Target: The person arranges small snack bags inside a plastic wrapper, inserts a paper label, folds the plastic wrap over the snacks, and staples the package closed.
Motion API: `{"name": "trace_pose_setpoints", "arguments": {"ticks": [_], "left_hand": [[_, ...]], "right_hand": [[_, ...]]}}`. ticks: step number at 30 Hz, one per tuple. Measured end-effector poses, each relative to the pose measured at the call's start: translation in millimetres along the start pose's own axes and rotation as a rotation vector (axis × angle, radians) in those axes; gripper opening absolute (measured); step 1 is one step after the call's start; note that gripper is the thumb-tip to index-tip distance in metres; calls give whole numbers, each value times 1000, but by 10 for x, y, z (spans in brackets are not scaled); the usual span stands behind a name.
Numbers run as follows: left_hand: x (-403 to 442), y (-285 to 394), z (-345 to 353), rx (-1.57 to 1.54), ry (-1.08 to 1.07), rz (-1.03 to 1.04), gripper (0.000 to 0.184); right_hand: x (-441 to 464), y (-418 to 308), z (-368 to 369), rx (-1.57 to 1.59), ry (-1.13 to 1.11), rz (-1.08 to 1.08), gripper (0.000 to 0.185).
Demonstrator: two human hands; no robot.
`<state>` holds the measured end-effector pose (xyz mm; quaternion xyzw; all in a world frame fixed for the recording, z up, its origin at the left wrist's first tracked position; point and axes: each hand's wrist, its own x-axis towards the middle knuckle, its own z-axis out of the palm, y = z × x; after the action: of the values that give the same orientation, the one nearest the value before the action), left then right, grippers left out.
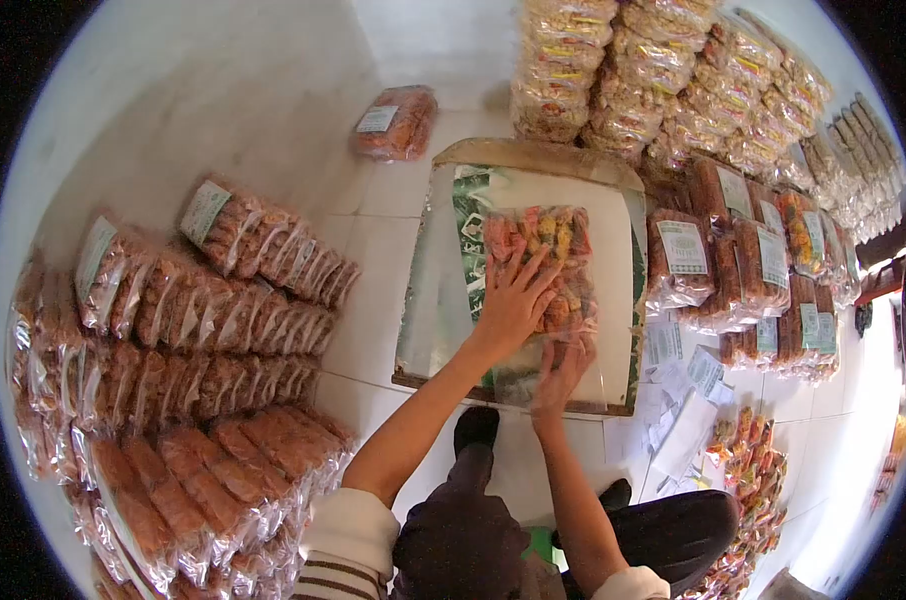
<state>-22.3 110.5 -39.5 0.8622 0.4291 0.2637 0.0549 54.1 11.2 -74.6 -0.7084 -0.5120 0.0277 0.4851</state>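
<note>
A clear plastic bag (571, 240) filled with red, orange and yellow pieces lies on a low board (618, 300) with a worn wooden edge. My left hand (516, 305) rests on the bag's left middle part, its fingers spread over the contents. Lower down, my right hand (565, 372) is at the bag's near end, where the plastic looks loose. Its fingers are partly under or behind the clear film and blurred, so their grip is not plain. Green and white printed material (471, 215) shows on the board's left side.
Stacked brown packages (213, 380) fill the left side. A single package (396, 123) lies beyond the board. Tall stacks of bags (563, 70) stand behind it, with labelled packages (683, 255) to the right. Papers (685, 430) and colourful packs (748, 480) lie on the floor at right.
</note>
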Motion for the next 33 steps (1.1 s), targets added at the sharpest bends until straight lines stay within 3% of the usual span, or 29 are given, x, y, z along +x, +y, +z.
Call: {"name": "trace_pose_setpoints", "arguments": {"ticks": [4,6,7,11,15,17,19,20,24,26,33], "left_hand": [[-35,-8,51,37,-3,49,39],[-44,4,38,48,-21,59,40],[-46,15,31,59,-37,68,40],[-27,15,72,99,-61,68,43],[32,74,70,262,-71,137,41],[76,132,43,330,-116,165,40],[182,148,65,-48,-19,113,40],[243,145,83,-50,-20,114,40],[328,178,169,50,-90,260,39],[332,177,169,64,-105,285,38],[316,176,153,112,-111,304,35]], "right_hand": [[148,27,174,863,4,427,50],[170,45,169,1140,-3,584,48],[161,71,154,700,-38,322,46],[159,114,-104,-132,-207,-205,41],[-17,8,-185,-52,-156,36,42],[-139,145,-25,303,-32,172,42],[-147,80,-22,468,1,295,42],[-142,65,-20,628,35,419,42],[-54,148,19,532,0,374,42],[-15,142,46,156,-55,89,45],[-1,131,-84,131,-148,79,54]]}}
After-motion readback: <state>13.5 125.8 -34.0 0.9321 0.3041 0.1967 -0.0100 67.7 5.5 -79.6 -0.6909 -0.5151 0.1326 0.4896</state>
